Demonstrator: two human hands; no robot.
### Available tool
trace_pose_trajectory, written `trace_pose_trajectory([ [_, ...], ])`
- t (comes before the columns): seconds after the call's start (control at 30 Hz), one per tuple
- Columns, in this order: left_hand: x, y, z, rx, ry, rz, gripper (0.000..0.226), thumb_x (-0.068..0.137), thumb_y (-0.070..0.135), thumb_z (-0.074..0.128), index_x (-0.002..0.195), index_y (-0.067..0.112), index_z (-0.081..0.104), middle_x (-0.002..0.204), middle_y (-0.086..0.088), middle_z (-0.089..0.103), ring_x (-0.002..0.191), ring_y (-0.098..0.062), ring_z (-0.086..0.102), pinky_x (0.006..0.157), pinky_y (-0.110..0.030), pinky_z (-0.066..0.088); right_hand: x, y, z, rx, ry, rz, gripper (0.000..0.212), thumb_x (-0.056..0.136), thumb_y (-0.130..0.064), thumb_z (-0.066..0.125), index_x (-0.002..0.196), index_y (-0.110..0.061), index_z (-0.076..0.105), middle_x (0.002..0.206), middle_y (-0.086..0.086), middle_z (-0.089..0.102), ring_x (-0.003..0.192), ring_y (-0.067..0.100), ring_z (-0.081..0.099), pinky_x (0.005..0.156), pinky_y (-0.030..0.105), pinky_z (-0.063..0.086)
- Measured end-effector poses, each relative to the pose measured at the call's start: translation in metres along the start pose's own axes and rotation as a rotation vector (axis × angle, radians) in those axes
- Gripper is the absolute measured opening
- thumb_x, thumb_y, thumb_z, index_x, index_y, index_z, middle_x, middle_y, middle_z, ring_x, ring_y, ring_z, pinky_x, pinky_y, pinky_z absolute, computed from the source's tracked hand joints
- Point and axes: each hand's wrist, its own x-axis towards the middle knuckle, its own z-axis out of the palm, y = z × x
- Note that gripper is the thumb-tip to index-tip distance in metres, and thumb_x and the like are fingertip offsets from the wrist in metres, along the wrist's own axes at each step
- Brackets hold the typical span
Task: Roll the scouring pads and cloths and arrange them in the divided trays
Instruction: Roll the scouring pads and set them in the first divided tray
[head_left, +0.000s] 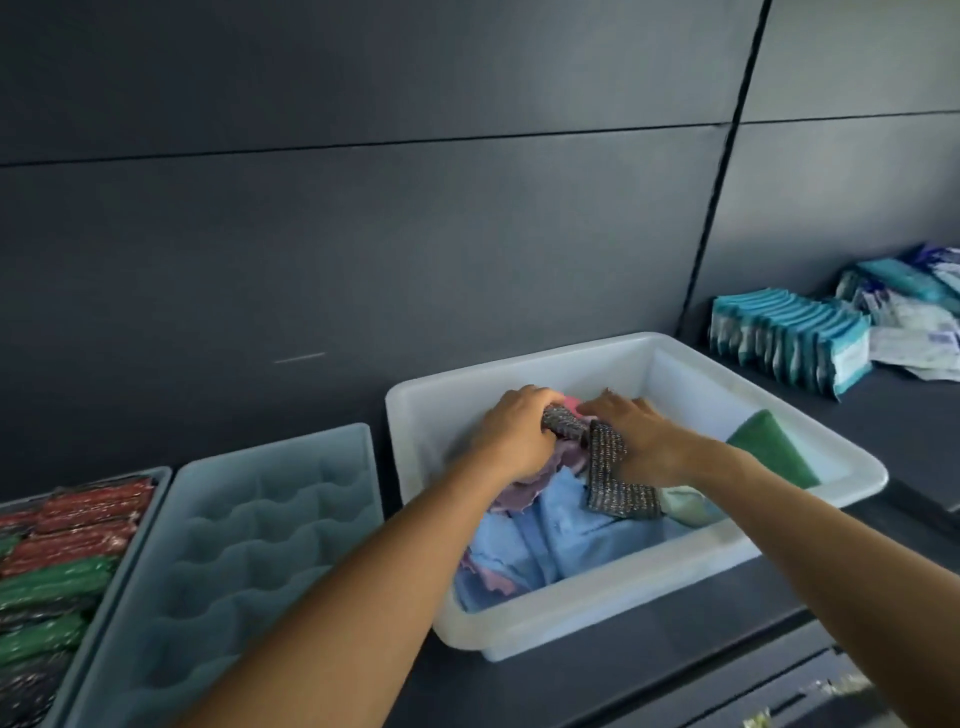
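Observation:
Both hands reach into a white plastic tub (841, 470) on the dark counter. My left hand (511, 434) grips the rolled end of a grey glittery scouring pad (610, 475). My right hand (641, 434) presses flat on the pad's unrolled strip, which hangs down over the cloths. Under it lie light blue cloths (566, 535), pink and lilac cloths (511, 493) and a green pad (774, 447) at the tub's right. An empty grey-blue divided tray (270, 509) sits left of the tub. Further left, a second tray (156, 480) holds rolled red, green and dark pads (78, 540).
Stacks of teal-and-white packets (789, 338) and loose white packets (914, 332) lie on the counter at the far right. A dark panelled wall (363, 234) stands right behind the trays and tub. The counter's front edge runs below the tub.

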Motion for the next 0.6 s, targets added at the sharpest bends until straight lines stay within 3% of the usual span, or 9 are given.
trace_pose_trajectory([
  [0.13,0.021,0.003,0.020,0.246,-0.069,0.049,0.058,0.082,0.018,0.069,0.136,0.030,0.053,0.142,0.007,0.052,0.134,-0.017,0.039,0.105,-0.036,0.037,0.008,0.002,0.005,-0.147,-0.030,-0.001,0.088,0.075,-0.011,0.062,0.150,-0.029,0.018,0.147,0.003,0.035,0.140,0.029,0.023,0.109,0.052,0.030],
  [0.2,0.026,0.001,0.026,0.355,-0.045,0.054,0.053,0.082,0.027,0.072,0.131,0.036,0.056,0.139,0.010,0.054,0.132,-0.017,0.040,0.101,-0.035,0.038,0.010,0.001,0.003,-0.242,0.031,-0.011,0.080,0.074,-0.018,0.066,0.144,-0.025,0.028,0.141,0.002,0.046,0.134,0.027,0.032,0.104,0.048,0.033],
  [0.27,0.029,0.001,0.027,0.408,0.006,0.061,0.038,0.086,0.024,0.066,0.121,0.037,0.062,0.130,0.007,0.060,0.126,-0.019,0.047,0.096,-0.035,0.038,0.008,0.002,-0.001,-0.293,0.095,-0.030,0.070,0.072,-0.025,0.070,0.135,-0.024,0.041,0.131,0.000,0.055,0.125,0.024,0.042,0.097,0.041,0.036],
  [0.33,0.032,-0.002,0.024,0.410,0.045,0.076,0.030,0.090,0.023,0.060,0.117,0.036,0.065,0.121,0.005,0.064,0.122,-0.021,0.050,0.093,-0.035,0.039,0.004,0.005,-0.009,-0.271,0.141,-0.035,0.048,0.071,-0.031,0.073,0.116,-0.025,0.058,0.114,-0.001,0.063,0.113,0.022,0.053,0.087,0.034,0.036],
  [0.4,0.032,-0.003,0.014,0.315,0.069,0.033,0.025,0.092,0.029,0.059,0.116,0.034,0.066,0.117,0.001,0.065,0.118,-0.024,0.054,0.091,-0.036,0.042,-0.004,0.005,-0.018,-0.150,0.159,-0.026,0.025,0.071,-0.033,0.075,0.092,-0.023,0.065,0.093,-0.003,0.066,0.095,0.021,0.061,0.075,0.029,0.038],
  [0.47,0.028,-0.006,-0.001,0.169,0.105,-0.043,0.021,0.092,0.030,0.060,0.112,0.025,0.068,0.116,-0.004,0.065,0.114,-0.028,0.057,0.091,-0.037,0.046,-0.014,0.004,-0.027,0.078,0.186,0.003,0.021,0.072,-0.028,0.078,0.075,-0.016,0.061,0.072,-0.002,0.059,0.072,0.019,0.059,0.061,0.027,0.039],
  [0.6,-0.006,-0.016,-0.042,-0.153,0.212,-0.120,0.023,0.091,0.031,0.062,0.101,0.010,0.067,0.099,-0.009,0.070,0.094,-0.028,0.065,0.086,-0.041,0.051,-0.031,-0.015,-0.036,0.640,0.390,0.065,0.021,0.076,-0.019,0.079,0.070,-0.012,0.060,0.059,-0.002,0.054,0.048,0.009,0.049,0.045,0.020,0.039],
])
